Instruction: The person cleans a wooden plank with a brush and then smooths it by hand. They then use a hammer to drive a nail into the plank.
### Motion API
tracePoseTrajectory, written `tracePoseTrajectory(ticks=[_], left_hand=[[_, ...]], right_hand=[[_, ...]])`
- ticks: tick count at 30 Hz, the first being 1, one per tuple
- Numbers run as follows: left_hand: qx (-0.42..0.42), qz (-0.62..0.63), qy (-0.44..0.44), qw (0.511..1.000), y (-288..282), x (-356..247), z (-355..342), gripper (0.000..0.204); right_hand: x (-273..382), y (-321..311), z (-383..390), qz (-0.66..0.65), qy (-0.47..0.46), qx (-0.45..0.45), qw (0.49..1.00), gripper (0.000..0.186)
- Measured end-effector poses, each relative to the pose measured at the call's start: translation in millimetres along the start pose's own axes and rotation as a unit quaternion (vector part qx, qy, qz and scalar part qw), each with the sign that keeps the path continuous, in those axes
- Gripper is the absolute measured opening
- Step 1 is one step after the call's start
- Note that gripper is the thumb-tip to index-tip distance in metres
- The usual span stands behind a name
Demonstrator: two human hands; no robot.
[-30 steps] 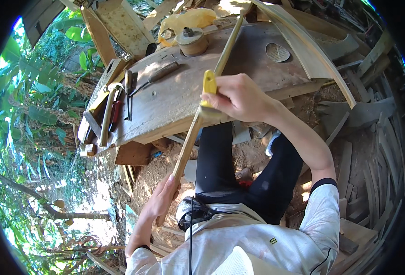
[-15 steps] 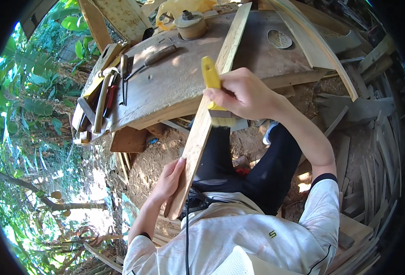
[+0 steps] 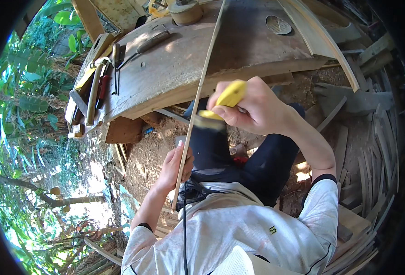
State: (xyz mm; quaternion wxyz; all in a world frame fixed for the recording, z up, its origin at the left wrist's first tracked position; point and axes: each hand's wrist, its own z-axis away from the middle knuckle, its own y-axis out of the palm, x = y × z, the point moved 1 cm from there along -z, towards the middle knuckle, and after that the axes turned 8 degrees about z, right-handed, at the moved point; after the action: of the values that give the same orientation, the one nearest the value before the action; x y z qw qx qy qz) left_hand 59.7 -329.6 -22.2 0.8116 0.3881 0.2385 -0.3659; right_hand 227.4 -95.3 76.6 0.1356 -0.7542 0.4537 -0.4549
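Brush x1, strip x1, in R/L hands

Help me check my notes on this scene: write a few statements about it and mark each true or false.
1. The right hand holds a yellow-handled paintbrush. True.
2. The left hand is empty. False: it grips a long wooden strip.
3. The strip extends over the wooden workbench. True.
4. The hammer lies at the workbench's right end. False: it lies near the left end.
5. The person wears dark trousers. True.
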Motion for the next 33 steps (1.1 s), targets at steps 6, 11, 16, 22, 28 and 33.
tracePoseTrajectory(ticks=[6, 11, 16, 22, 28, 33], left_hand=[[-0.002, 0.011, 0.003, 1.0, 1.8, 2.6, -2.5, 0.05], [-0.04, 0.007, 0.021, 0.999, -0.2, 8.5, 0.0, 0.048], [-0.112, 0.058, 0.007, 0.992, -12.6, 21.2, -4.5, 0.041], [-0.041, -0.022, 0.104, 0.994, -35.5, 36.2, -15.9, 0.032], [-0.012, 0.015, 0.028, 0.999, -33.6, 30.2, -14.8, 0.028], [-0.038, 0.03, 0.012, 0.999, -37.5, 33.5, -12.5, 0.026]], right_hand=[[20.1, 9.8, -0.6, 0.014, -0.065, 0.069, 0.995, 0.024], [32.0, 23.0, 2.6, -0.024, -0.083, 0.092, 0.992, 0.016], [44.6, 34.6, -1.4, -0.076, -0.081, 0.054, 0.992, 0.018], [52.2, 43.5, -2.6, -0.105, -0.118, 0.083, 0.984, 0.019], [56.8, 54.6, -2.6, -0.146, -0.145, 0.145, 0.968, 0.018], [59.9, 73.5, 0.6, -0.176, -0.147, 0.096, 0.969, 0.015]])
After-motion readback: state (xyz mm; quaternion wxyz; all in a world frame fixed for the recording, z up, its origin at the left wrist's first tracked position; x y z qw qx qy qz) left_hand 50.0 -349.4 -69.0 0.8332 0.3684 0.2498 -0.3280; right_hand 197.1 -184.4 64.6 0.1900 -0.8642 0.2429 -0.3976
